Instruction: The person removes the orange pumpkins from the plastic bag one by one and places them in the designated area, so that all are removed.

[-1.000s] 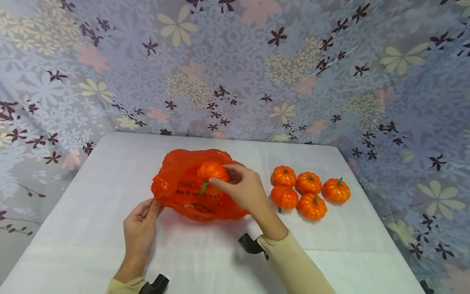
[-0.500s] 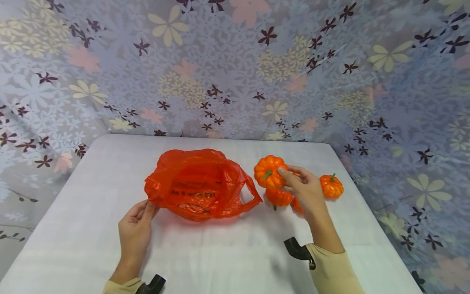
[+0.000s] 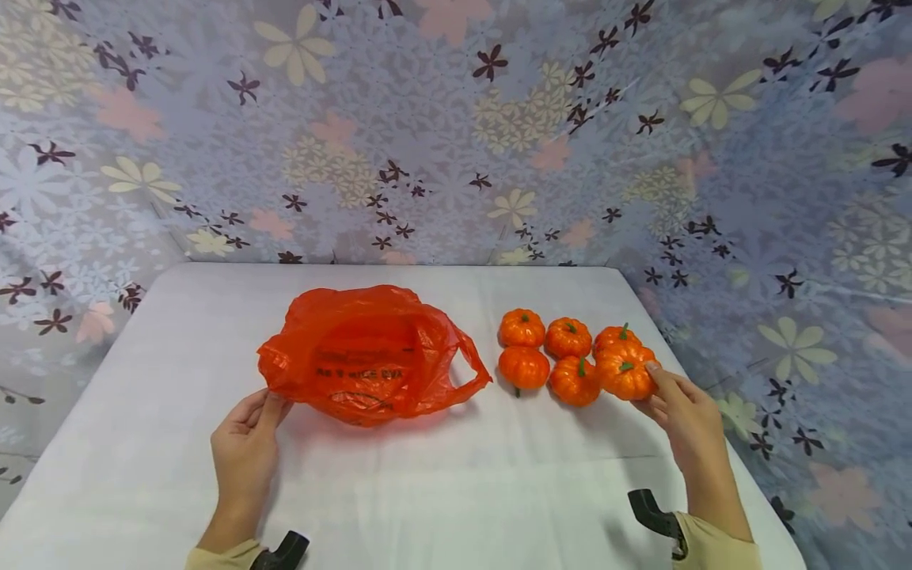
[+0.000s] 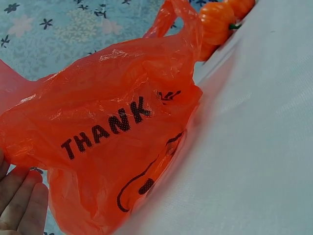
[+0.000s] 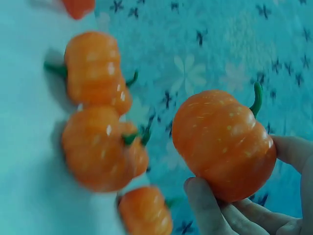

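Note:
A red plastic bag (image 3: 363, 356) with dark printing lies on the white table, its mouth gaping toward me and one handle loop out to the right. My left hand (image 3: 245, 443) pinches the bag's left edge between thumb and fingers; in the left wrist view the word THANK shows on the plastic. At the right, my right hand (image 3: 684, 412) holds a small orange pumpkin (image 3: 625, 370) with a green stem, thumb on one side and fingers beneath. In the head view this pumpkin partly covers another pumpkin (image 3: 616, 336) behind it.
Several more pumpkins stand in two rows right of the bag, among them a front one (image 3: 574, 381) and a back one (image 3: 522, 327). The white table (image 3: 427, 491) ends at a flowered cloth backdrop (image 3: 442, 142) behind and beside it.
My right hand has carried the pumpkin from over the bag across to the right, past the rows of pumpkins. The left hand keeps its pinch on the bag. The head view has turned slightly right.

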`<state>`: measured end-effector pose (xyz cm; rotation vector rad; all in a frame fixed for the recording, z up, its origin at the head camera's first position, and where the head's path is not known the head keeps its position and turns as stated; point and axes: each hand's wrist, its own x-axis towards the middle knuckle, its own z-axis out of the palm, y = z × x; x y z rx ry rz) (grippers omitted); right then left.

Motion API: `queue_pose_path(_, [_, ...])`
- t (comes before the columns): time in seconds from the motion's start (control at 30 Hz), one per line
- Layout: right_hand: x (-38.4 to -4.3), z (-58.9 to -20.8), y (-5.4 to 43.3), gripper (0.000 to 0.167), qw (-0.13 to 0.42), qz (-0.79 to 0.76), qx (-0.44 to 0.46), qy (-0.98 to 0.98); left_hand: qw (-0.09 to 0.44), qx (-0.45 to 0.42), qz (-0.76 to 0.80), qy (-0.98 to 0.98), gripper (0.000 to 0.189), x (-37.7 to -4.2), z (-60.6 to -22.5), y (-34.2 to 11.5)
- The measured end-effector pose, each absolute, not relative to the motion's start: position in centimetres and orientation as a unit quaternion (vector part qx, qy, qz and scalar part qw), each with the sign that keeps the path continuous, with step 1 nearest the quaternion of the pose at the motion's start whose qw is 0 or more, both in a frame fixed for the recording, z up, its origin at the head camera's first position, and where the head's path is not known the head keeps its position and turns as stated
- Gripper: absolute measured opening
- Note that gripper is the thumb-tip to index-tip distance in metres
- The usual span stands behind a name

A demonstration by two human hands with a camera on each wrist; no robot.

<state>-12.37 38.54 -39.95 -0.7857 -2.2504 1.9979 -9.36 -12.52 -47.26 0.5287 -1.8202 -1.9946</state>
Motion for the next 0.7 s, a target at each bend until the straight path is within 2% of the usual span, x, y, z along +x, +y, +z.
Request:
queue_pose_path(0.37, [-12.4, -44.8, 41.9, 0.096, -0.013, 0.608, -0.332, -0.721, 0.193, 0.212, -0.705, -0.648, 0.039, -9.3, -47.2, -12.2])
queue_pose_path(0.53, [-12.5, -46.0, 42.6, 0.098, -0.036, 0.531, -0.35, -0.771, 0.186, 0.219, -0.701, -0.653, 0.04, -9.3, -47.2, -12.1])
queue_pose_path(0.7, [-12.3, -46.6, 42.8, 0.096, -0.036, 0.506, -0.346, -0.789, 0.187, 0.216, -0.701, -0.653, 0.04, -9.3, -47.2, -12.1])
